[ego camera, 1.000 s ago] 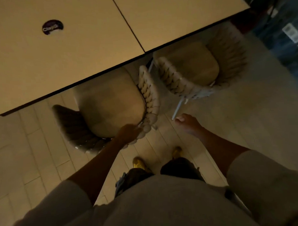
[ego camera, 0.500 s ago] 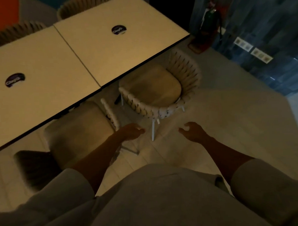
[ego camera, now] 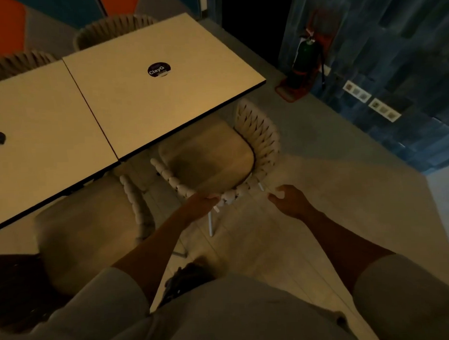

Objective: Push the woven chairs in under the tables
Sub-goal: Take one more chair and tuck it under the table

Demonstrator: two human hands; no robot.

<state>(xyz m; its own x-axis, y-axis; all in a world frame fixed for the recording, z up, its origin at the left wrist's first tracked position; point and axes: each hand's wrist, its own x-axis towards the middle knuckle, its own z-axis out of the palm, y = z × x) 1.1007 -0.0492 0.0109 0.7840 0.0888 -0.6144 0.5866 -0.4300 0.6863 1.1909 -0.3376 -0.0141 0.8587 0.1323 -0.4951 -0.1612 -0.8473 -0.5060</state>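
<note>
1. Head view: two pale square tables stand edge to edge; the right table carries a round dark sticker near its middle, and the left table has a similar sticker at its left edge.
2. The right woven chair sits at the near edge of the right table, its cushioned seat partly under the tabletop and its curved rope back sticking out toward the person.
3. The left hand rests on the near rim of that chair's back, fingers curled over the weave in what looks like a grasp.
4. The right hand is just beside the same rim, on its right, fingers half curled; whether it touches the weave cannot be told.
5. A second woven chair stands left of the right table's near corner, seat partly under the left table.
6. Two more woven chair backs show beyond the right table's far side.
7. A fire extinguisher stands against the dark wall well to the right of the right table.
8. Nothing here holds contents.
</note>
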